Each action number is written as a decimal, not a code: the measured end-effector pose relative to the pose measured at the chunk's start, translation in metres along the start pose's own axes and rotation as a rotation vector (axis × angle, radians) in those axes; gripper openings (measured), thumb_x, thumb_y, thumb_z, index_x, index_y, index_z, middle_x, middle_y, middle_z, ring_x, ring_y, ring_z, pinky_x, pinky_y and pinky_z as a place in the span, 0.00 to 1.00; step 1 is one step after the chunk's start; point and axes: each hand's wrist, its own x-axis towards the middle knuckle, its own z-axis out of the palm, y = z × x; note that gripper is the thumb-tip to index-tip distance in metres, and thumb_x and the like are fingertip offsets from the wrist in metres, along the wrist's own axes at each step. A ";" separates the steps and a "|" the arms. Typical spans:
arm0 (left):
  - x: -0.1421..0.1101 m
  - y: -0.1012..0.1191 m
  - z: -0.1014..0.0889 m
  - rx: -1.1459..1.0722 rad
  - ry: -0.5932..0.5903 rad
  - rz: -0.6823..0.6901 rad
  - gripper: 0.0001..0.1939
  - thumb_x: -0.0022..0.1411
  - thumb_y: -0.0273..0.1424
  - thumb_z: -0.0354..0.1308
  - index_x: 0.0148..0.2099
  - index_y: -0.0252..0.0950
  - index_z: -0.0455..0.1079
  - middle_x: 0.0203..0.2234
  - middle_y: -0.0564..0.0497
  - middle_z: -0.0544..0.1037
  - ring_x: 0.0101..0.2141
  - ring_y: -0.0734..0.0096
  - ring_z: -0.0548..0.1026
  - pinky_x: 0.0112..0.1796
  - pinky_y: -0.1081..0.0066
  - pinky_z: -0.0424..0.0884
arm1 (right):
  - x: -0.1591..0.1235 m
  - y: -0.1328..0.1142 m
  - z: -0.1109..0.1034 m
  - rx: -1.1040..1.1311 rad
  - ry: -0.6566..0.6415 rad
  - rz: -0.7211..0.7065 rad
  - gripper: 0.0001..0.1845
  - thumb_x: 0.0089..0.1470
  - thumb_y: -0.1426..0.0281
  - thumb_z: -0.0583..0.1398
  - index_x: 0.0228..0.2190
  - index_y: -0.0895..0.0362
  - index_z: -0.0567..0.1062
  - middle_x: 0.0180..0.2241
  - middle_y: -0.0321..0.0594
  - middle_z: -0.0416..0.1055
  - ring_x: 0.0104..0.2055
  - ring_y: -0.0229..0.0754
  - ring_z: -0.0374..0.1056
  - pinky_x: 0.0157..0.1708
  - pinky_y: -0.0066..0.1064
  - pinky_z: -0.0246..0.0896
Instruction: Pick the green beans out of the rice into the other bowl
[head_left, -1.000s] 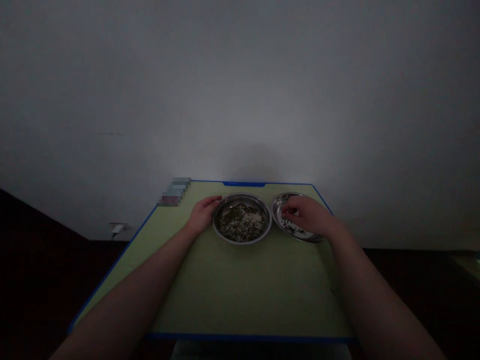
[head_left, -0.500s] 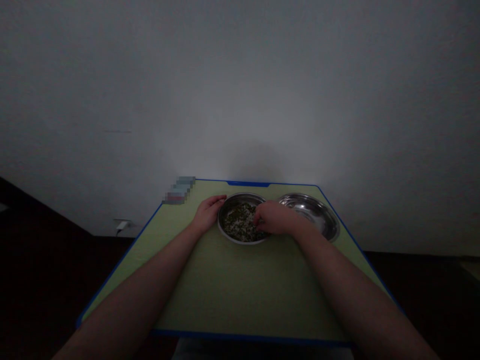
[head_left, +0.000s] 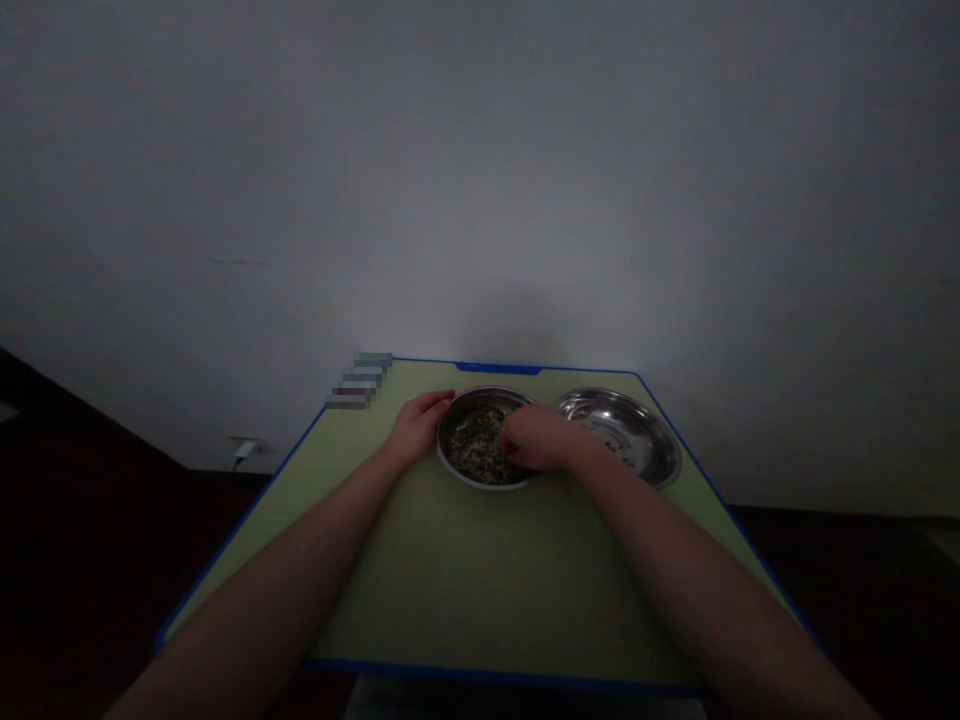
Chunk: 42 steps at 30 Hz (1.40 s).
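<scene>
A steel bowl (head_left: 487, 487) stands on the table and holds a mix of small dark green and pale grains (head_left: 478, 450). My left hand (head_left: 417, 426) curves round the bowl's left side and steadies it, fingertips at the rim. Inside the bowl, over the right part of the grains, my right hand (head_left: 536, 437) has its fingers drawn together and pointing down. Whatever sits between those fingertips is hidden. Right of it is a second steel bowl (head_left: 660, 450), partly behind my right wrist, with a few small dark bits on its bottom.
The light green table (head_left: 487, 580) has a blue edge and stands against a grey wall (head_left: 480, 180). At its far left corner lies a blurred-out flat item (head_left: 360, 382). A white plug (head_left: 244, 450) is in a wall socket at the lower left.
My right hand has shifted slightly left and its fingers have drawn closer together in the grains. My left hand stays on the bowl's side.
</scene>
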 end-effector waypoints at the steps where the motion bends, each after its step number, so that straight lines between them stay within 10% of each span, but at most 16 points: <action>1: 0.000 0.000 0.000 0.002 0.003 0.003 0.25 0.45 0.42 0.62 0.44 0.31 0.73 0.37 0.44 0.78 0.40 0.58 0.74 0.45 0.61 0.66 | -0.001 0.000 -0.001 0.006 0.006 -0.003 0.13 0.44 0.72 0.57 0.32 0.54 0.79 0.33 0.42 0.76 0.34 0.43 0.70 0.35 0.29 0.58; 19: 0.002 -0.004 -0.002 0.018 -0.005 -0.002 0.27 0.45 0.43 0.61 0.45 0.32 0.73 0.37 0.43 0.78 0.39 0.58 0.74 0.44 0.61 0.66 | -0.055 0.023 -0.013 0.175 0.305 0.050 0.07 0.48 0.71 0.57 0.28 0.55 0.77 0.29 0.39 0.73 0.32 0.39 0.64 0.35 0.29 0.54; 28: -0.003 0.006 0.000 0.039 0.006 -0.010 0.28 0.44 0.44 0.61 0.45 0.32 0.73 0.36 0.44 0.79 0.39 0.58 0.74 0.43 0.61 0.67 | -0.097 0.055 0.014 0.373 0.506 0.304 0.11 0.50 0.64 0.57 0.31 0.55 0.77 0.26 0.37 0.70 0.26 0.36 0.61 0.27 0.28 0.52; 42: -0.003 0.005 0.000 0.009 0.021 -0.032 0.27 0.43 0.43 0.62 0.44 0.32 0.73 0.33 0.45 0.79 0.35 0.61 0.75 0.40 0.64 0.68 | -0.105 0.070 0.028 0.441 0.490 0.370 0.14 0.50 0.61 0.57 0.32 0.56 0.77 0.27 0.39 0.72 0.25 0.36 0.62 0.25 0.28 0.54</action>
